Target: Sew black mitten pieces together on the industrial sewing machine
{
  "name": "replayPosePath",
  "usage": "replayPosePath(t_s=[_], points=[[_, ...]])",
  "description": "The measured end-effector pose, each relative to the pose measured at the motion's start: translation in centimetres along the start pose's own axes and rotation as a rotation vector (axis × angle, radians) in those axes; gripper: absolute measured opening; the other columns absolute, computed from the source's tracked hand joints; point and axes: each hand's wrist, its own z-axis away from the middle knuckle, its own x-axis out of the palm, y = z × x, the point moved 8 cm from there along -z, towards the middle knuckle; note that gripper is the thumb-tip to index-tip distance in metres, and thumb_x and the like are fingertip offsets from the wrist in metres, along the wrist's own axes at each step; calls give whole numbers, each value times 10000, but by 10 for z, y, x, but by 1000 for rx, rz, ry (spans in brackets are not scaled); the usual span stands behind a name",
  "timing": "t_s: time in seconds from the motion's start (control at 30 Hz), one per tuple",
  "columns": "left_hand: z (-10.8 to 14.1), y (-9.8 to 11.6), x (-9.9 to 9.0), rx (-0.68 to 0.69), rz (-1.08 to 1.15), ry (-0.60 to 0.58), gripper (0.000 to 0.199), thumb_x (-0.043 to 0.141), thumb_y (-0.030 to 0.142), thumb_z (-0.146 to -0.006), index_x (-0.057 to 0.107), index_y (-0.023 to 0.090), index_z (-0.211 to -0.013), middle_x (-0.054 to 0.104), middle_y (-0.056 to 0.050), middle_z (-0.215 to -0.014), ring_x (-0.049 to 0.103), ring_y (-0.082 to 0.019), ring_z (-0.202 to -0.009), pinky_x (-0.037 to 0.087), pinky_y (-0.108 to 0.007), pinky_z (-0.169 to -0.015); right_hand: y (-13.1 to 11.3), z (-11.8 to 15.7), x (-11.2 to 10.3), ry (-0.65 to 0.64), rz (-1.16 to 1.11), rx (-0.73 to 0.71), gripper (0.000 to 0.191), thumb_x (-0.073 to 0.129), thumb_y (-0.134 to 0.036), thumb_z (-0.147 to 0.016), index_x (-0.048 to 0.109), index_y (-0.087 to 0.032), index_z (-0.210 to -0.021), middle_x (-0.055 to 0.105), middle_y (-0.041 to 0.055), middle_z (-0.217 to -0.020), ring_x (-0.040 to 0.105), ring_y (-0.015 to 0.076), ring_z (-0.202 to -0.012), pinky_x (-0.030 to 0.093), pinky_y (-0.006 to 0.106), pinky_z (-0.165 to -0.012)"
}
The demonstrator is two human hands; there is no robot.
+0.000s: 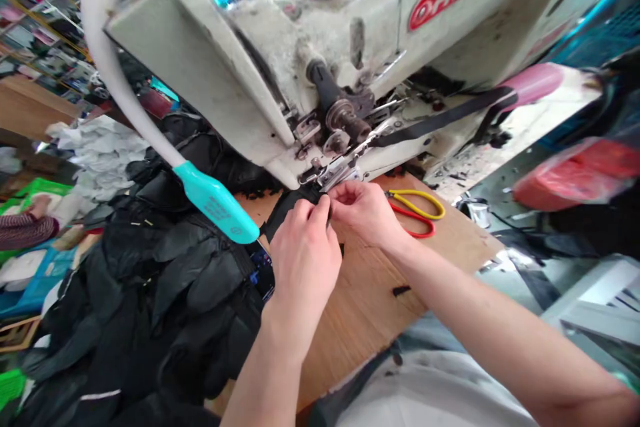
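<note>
- Left hand (305,260): knuckles up, fingers curled, thumb and forefinger in a narrow pinch on a black strip (295,203); forearm rises from the bottom edge.
- Right hand (365,210): palm down, arm reaching in from the lower right, fingertips closed on the same strip, just beside the left hand.
- Strip: long axis slants from lower left to upper right, its far end pointing into the presser foot (333,175); it lies above the table (385,300).
- Sewing machine (200,73): head overhangs the hands; a black strap (440,117) runs right across its bed.
- Snips (415,212): yellow and red handles, on the table right of the right hand.
- Black garments (170,280): heaped left of the hands, under a white hose (115,60) with a teal end (215,202).
</note>
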Motion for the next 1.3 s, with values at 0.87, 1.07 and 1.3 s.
replayPosePath(t_s=[0.87,1.07,1.3], points=[[-6,1,2,219,-132,-41,368,507,249,-977,587,160,-1326,650,-75,-1056,613,-252,-990,514,-369,-809,-2,-3,-4,-62,-22,50,67,635,-209,-711,673,-158,-732,673,10,-667,566,127,-588,430,225,-536],[-14,-13,-16,219,91,-27,278,450,249,-1009,663,177,-1172,685,-53,-1119,641,-211,-1053,502,-315,-885,1,16,7,188,-7,29,167,647,-308,-771,582,-193,-874,644,15,-803,576,153,-695,478,276,-642],[-16,3,-31,339,-248,71,222,486,205,-985,654,169,-1125,723,-50,-981,671,-242,-905,481,-346,-712,-5,42,33,391,109,-91,357,641,-366,-817,474,-196,-1082,551,103,-1062,561,231,-931,511,405,-827]])
